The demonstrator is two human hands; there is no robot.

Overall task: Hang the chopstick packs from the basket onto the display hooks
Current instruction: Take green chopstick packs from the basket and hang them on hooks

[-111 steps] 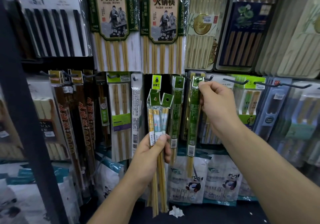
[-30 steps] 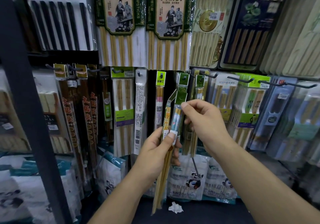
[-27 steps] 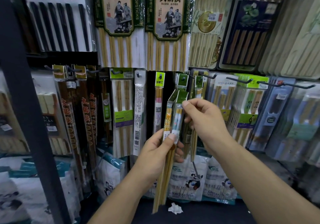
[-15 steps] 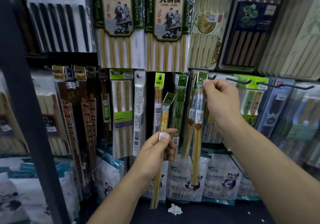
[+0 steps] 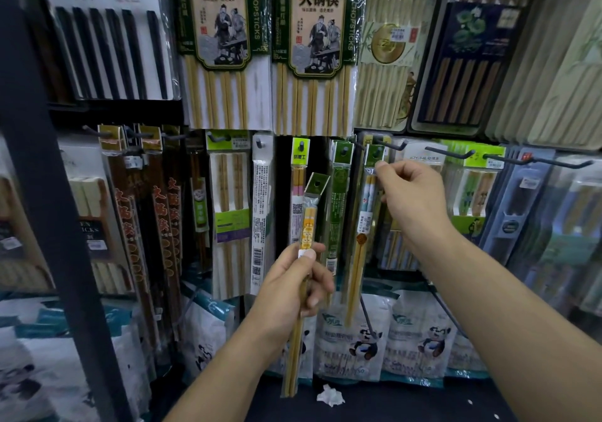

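Display rack (image 5: 123,110) is found densely stocked. One blue pack (image 5: 366,200) has been passed from the left hand (image 5: 293,288) to a middle-row hook (image 5: 378,152), its header pinched by the right hand (image 5: 413,200). One orange pack (image 5: 308,226), gripped in the left fingers, remains to be hung.

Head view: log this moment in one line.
left hand: holds orange pack | right hand: pinches blue pack at hook

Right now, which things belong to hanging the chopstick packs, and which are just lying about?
In the job: left hand holding the orange-print pack; right hand pinching the blue-print pack at its display hook.
Just there: crumpled paper scrap, panda bags below, hot-pot chopstick packs above.
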